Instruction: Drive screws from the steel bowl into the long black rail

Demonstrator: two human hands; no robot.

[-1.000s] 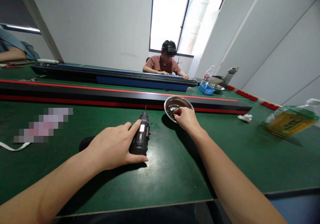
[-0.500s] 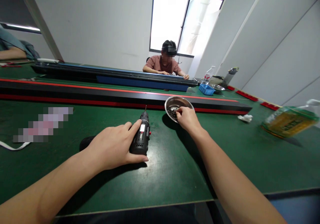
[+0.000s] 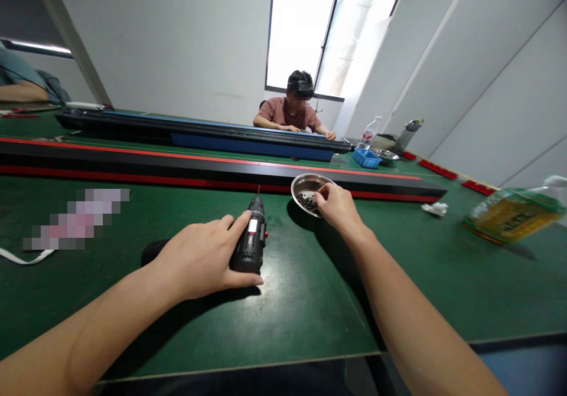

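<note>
A black cordless drill (image 3: 250,244) lies on its side on the green table, its thin bit pointing toward a long black and red bar. Over its body my left hand (image 3: 201,260) is wrapped, thumb at the rear end and index finger along the side. At the right rim of a steel bowl (image 3: 296,188), my right hand (image 3: 335,206) has its fingertips pinched together; whatever they hold is too small or hidden to make out. Small dark screws (image 3: 309,202) lie in the bottom of the bowl.
Beyond the bowl the black and red bar (image 3: 177,163) crosses the table. A plastic bottle with yellow label (image 3: 514,214) and crumpled tissue (image 3: 436,208) are at right. Farther back are a blue basket (image 3: 367,158), another long bar (image 3: 248,146) and a seated person (image 3: 283,111).
My right hand has shifted slightly right within the bowl, from the screws toward the rim, its fingers still pinched. The bowl has tilted a little. My left hand and the drill have stayed put.
</note>
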